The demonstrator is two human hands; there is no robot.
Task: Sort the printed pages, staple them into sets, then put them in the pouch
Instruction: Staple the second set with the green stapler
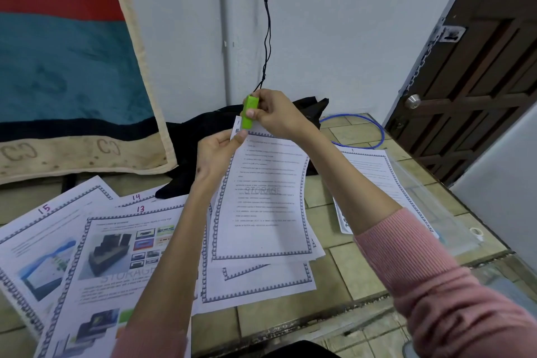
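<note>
Below your left forearm, loose pages (96,256) numbered 13 to 15 are lying fanned. Your left hand (216,151) is pinching the top corner of a lifted set (261,200), and your right hand (273,116) is gripping the green stapler (249,112) over that corner. The sheets are light and floppy, likely to slide, so keep pinching close to the stapler. The clear pouch (436,212), right of your right forearm, is hard to make out; the staple point is hidden.

Tiled floor (343,267) w/ printed pages (125,244), clear pouch (430,212), black cloth (189,174).
</note>
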